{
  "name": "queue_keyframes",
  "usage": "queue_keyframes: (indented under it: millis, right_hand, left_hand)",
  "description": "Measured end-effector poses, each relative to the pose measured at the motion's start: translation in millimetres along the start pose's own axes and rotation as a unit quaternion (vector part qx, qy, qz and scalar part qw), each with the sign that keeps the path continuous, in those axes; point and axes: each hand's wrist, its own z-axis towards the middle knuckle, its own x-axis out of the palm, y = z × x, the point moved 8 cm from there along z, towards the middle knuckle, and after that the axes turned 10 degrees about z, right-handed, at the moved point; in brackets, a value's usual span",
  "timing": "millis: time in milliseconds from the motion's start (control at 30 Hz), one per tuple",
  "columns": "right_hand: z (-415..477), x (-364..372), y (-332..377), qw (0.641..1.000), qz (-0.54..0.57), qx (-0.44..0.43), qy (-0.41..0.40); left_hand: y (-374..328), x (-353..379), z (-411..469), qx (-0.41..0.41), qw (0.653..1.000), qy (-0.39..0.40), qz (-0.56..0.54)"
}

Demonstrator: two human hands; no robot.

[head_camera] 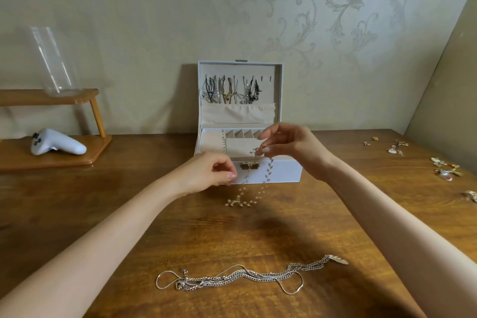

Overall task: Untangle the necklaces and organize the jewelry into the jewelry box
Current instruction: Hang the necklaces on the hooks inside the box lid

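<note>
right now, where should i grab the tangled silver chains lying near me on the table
Probably at the feather pendant on the right end of the silver chains, pinching it from above. It lies flat and clear of the strands, while the left end is bunched into overlapping loops.

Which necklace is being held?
The pearl-beaded necklace, pinched between left hand and right hand before the jewelry box; the silver chains lie untouched on the table.
</note>
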Motion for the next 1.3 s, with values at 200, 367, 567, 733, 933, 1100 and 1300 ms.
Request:
queue_keyframes:
  millis: [200,367,567,733,933,1100,1300]
  right_hand:
    - [35,-3,13,0.994,-0.103,-0.011,0.024]
    - [63,-32,30,0.982,-0.186,-0.028,-0.035]
    - [101,-68,43,0.98,-0.178,-0.029,-0.081]
    - [126,-92,16,0.976,-0.193,0.013,-0.104]
    - [149,-111,-13,0.949,-0.266,0.029,-0.168]
    - [167,-119,-15,0.953,-0.207,0.013,-0.22]
    - [189,-123,2,0.941,-0.171,-0.044,-0.288]
  left_hand:
    - [-45,-26,49,0.04,0.997,-0.049,-0.044]
    - [-58,-37,98,0.046,0.994,-0.067,-0.073]
    - [-58,-61,152,0.021,0.985,-0.123,-0.117]
    - [-41,-62,188,-0.004,0.987,-0.147,-0.062]
    - [-15,-50,215,-0.036,0.981,-0.186,-0.039]
    - [-1,-61,234,-0.051,0.953,-0.279,-0.108]
    - [0,-86,258,-0.069,0.918,-0.353,-0.168]
